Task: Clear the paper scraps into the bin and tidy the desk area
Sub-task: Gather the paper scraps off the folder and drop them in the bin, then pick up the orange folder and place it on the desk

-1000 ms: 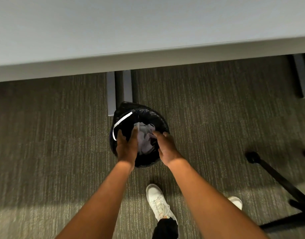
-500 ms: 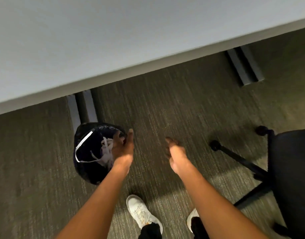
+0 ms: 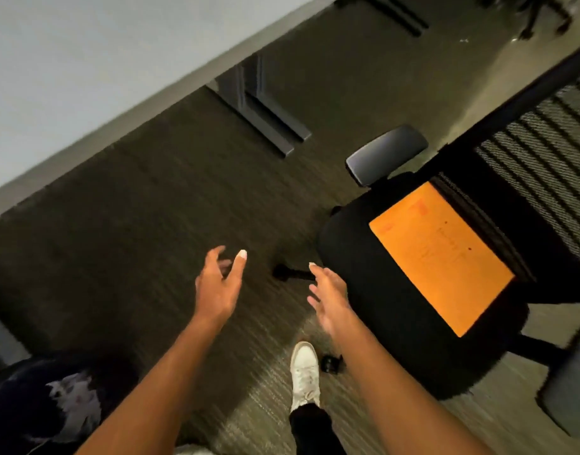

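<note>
The black-lined bin (image 3: 22, 412) stands on the carpet at the bottom left, with white paper scraps (image 3: 73, 400) inside it. My left hand (image 3: 218, 285) hovers over the carpet in the middle of the view, fingers spread and empty. My right hand (image 3: 331, 298) is beside it, also spread and empty, close to the front edge of a black office chair (image 3: 354, 257). An orange envelope (image 3: 441, 257) lies flat on the chair's seat. The grey desk top (image 3: 68, 67) fills the upper left. The view is blurred by motion.
A dark desk leg (image 3: 262, 110) stands on the carpet under the desk. The chair's armrest (image 3: 385, 154) and mesh back (image 3: 541, 159) are at the right. Its base arm and caster (image 3: 290, 273) reach between my hands. My white shoe (image 3: 305, 376) is below.
My hands left the bin, where they had been over the paper scraps, and swung right toward the chair. The view turned right, so the bin slid to the bottom left and the envelope appeared.
</note>
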The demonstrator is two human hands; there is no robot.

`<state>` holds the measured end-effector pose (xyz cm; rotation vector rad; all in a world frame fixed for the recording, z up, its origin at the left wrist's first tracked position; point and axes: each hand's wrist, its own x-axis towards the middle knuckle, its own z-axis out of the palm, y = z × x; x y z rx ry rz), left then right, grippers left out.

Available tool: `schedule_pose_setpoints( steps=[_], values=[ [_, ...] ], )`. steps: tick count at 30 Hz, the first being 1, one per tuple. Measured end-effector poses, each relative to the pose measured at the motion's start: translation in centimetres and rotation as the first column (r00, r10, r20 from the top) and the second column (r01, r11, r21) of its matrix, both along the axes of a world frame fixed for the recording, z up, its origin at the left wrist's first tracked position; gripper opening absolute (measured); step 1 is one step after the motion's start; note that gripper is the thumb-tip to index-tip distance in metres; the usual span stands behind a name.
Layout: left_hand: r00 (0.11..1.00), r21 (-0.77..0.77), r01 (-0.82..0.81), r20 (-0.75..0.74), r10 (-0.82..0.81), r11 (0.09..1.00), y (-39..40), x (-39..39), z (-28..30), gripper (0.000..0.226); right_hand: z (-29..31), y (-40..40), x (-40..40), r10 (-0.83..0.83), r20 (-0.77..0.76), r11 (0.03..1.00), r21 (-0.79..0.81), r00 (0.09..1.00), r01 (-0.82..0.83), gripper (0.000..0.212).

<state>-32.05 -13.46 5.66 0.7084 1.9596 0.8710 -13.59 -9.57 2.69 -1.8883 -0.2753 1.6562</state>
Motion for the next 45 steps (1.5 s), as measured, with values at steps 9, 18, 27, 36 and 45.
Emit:
schedule_pose_setpoints(
  steps=[9,18,27,36,45],
  values=[
    [0.882,0.020,0.470,-0.040,-0.469,0.883,11.1,14.7,-0.1,0.054,-1.1,1.9,16.6,-0.369,-0.011,0.929,-0.040,0.929,0.368,0.072],
    [0.629,-0.082,0.762,-0.144,-0.764,0.642,20.3,27.3,-3.4,0.053,-4.4,2.4,23.5,-0.714,-0.227,0.699,-0.165,0.663,0.696,0.052],
    [0.520,-0.328,0.753,-0.233,-0.822,0.570,23.1,32.3,-7.0,0.062,-5.8,3.7,24.9,-0.875,-0.341,0.449,-0.310,0.343,0.838,0.012],
    [0.522,-0.399,0.718,-0.233,-0.821,0.570,23.4,31.9,-8.3,0.061,-5.5,6.8,25.0,-0.911,-0.298,0.392,-0.401,0.286,0.828,0.023],
    [0.494,-0.355,0.754,-0.247,-0.834,0.552,23.8,30.6,-6.8,0.053,-5.4,7.3,24.3,-0.929,-0.345,0.255,-0.333,0.134,0.908,0.038]
  ],
)
